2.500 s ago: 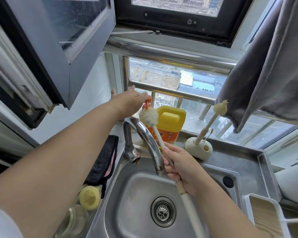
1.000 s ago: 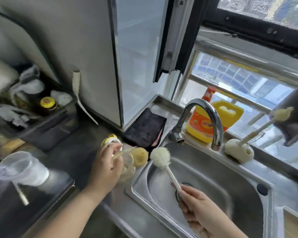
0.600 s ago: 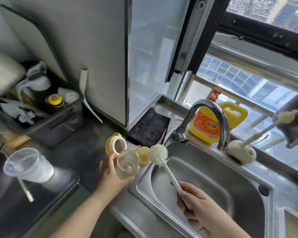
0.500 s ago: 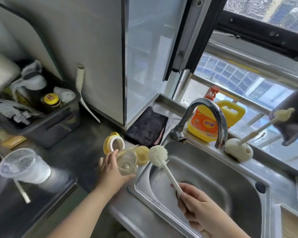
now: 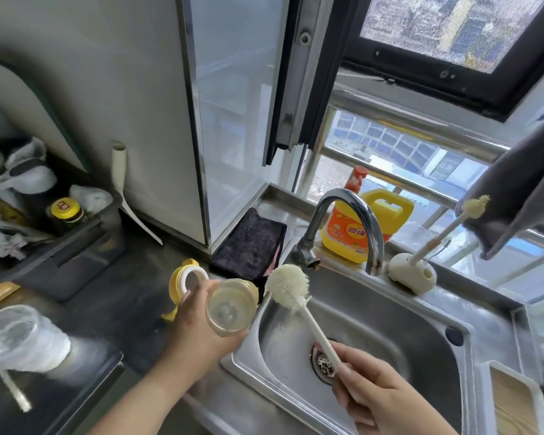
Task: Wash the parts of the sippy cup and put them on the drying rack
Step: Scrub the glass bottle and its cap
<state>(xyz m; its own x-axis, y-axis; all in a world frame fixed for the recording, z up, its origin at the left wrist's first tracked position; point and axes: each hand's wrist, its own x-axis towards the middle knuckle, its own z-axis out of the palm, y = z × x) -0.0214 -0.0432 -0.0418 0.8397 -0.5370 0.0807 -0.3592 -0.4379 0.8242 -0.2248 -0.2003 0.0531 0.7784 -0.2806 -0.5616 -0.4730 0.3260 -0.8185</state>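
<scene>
Cup body [image 5: 230, 309] now lifted off the worktop [image 5: 123, 306], left hand [image 5: 198, 331] fingers wrapped round it, mouth tipped toward the brush [image 5: 288, 285] our right hand [image 5: 379, 392] grips over the sink [image 5: 399, 312]; we judge scrubbing comes next

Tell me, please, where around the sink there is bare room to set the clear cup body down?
Free: the sink basin floor around the drain, and the dark counter between the yellow lid ring and the plastic cup. Crowded: the back ledge, with detergent jug and brush holder, and the corner by the dark cloth.
</scene>
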